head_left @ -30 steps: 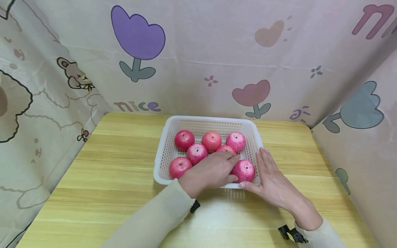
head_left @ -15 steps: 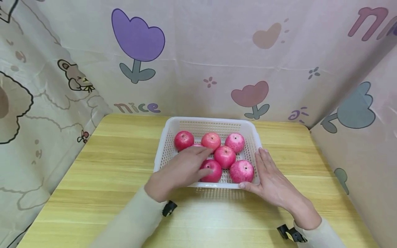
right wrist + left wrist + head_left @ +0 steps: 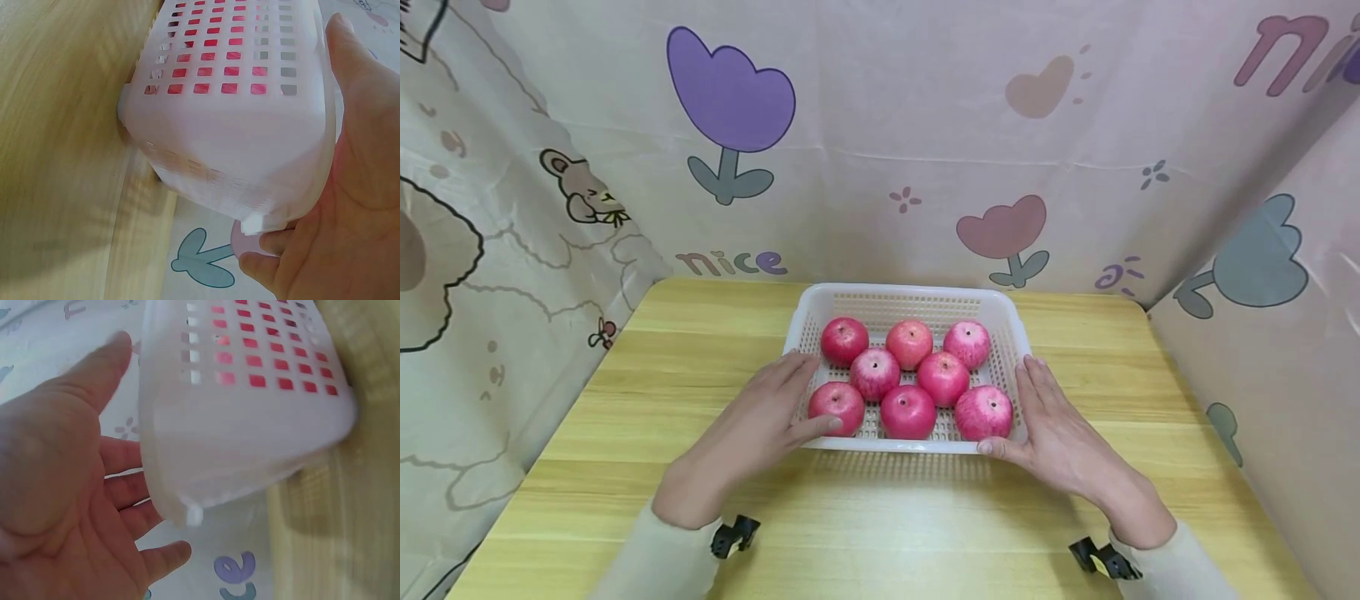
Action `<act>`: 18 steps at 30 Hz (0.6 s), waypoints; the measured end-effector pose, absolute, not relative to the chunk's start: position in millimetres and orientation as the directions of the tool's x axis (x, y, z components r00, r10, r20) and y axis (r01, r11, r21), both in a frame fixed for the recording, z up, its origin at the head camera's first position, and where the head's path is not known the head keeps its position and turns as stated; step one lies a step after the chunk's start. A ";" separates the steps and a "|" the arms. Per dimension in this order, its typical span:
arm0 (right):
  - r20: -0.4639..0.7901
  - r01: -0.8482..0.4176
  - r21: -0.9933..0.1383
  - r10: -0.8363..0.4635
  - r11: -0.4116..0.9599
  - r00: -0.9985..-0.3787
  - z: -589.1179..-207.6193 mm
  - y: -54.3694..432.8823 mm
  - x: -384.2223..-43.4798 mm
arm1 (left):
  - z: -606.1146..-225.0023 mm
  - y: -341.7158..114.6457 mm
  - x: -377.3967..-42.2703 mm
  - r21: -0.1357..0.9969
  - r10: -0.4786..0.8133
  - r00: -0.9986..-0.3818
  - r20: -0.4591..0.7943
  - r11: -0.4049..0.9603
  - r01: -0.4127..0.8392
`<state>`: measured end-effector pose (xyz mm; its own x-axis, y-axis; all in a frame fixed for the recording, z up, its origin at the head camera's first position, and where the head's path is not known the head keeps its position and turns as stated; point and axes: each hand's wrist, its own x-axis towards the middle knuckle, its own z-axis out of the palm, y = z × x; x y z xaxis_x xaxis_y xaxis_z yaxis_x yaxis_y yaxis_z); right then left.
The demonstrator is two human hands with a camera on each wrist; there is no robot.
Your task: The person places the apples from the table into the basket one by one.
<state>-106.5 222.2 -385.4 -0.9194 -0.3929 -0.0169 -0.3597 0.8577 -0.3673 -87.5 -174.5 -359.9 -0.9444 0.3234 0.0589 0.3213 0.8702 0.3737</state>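
A white plastic basket [image 3: 910, 447] with slotted walls holds several red and pink apples [image 3: 943, 379] in loose rows. My left hand [image 3: 752, 425] is at the basket's left side, its fingers straight and its thumb reaching over the front left corner, above an apple. In the left wrist view, the left hand [image 3: 69, 475] has its fingers spread beside the rim; firm contact cannot be told. My right hand [image 3: 1060, 433] rests along the right rim, with its thumb at the front right corner. Its straight fingers [image 3: 257, 267] lie beside the rim in the right wrist view.
The basket stands towards the back of a wooden table [image 3: 887, 525]. Behind it hangs a printed cloth [image 3: 880, 100], and similar cloth covers both sides. Black straps with small mounts [image 3: 735, 536] sit at both wrists.
My left hand has moved left, from the apples near the front right to the basket's left side. The front middle apple has come into view. My right hand has stayed at the rim.
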 end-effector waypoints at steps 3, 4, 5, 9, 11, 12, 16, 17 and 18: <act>-0.019 -0.358 -0.372 -0.393 0.856 -0.919 -385.6 222.2 -107.0 | -362.5 -180.5 -83.4 0.400 0.290 -0.956 0.031 0.873 0.278; -0.020 -0.358 -0.373 -0.393 0.856 -0.919 -385.6 222.2 -107.1 | -363.5 -182.0 -82.6 0.407 0.280 -0.960 0.020 0.875 0.264; -0.020 -0.358 -0.372 -0.393 0.856 -0.919 -385.7 222.2 -107.1 | -364.6 -183.5 -81.8 0.412 0.272 -0.962 0.011 0.876 0.252; -0.019 -0.362 -0.369 -0.396 0.856 -0.918 -385.8 222.0 -107.7 | -368.7 -187.5 -79.9 0.426 0.254 -0.967 -0.003 0.875 0.228; -0.016 -0.365 -0.369 -0.398 0.855 -0.917 -385.8 222.0 -107.9 | -370.5 -188.7 -79.2 0.428 0.251 -0.968 0.000 0.875 0.227; -0.016 -0.366 -0.369 -0.399 0.854 -0.917 -385.9 222.1 -108.0 | -371.2 -189.1 -79.0 0.429 0.251 -0.968 0.003 0.874 0.228; -0.014 -0.374 -0.360 -0.406 0.855 -0.914 -385.9 222.7 -107.9 | -373.2 -191.2 -78.3 0.435 0.253 -0.967 0.007 0.870 0.231; -0.011 -0.379 -0.352 -0.409 0.856 -0.913 -385.7 223.1 -107.8 | -373.4 -192.1 -78.4 0.443 0.252 -0.968 0.006 0.867 0.229; -0.009 -0.383 -0.344 -0.411 0.857 -0.912 -385.5 223.5 -107.8 | -373.6 -193.4 -78.8 0.450 0.252 -0.968 0.010 0.863 0.229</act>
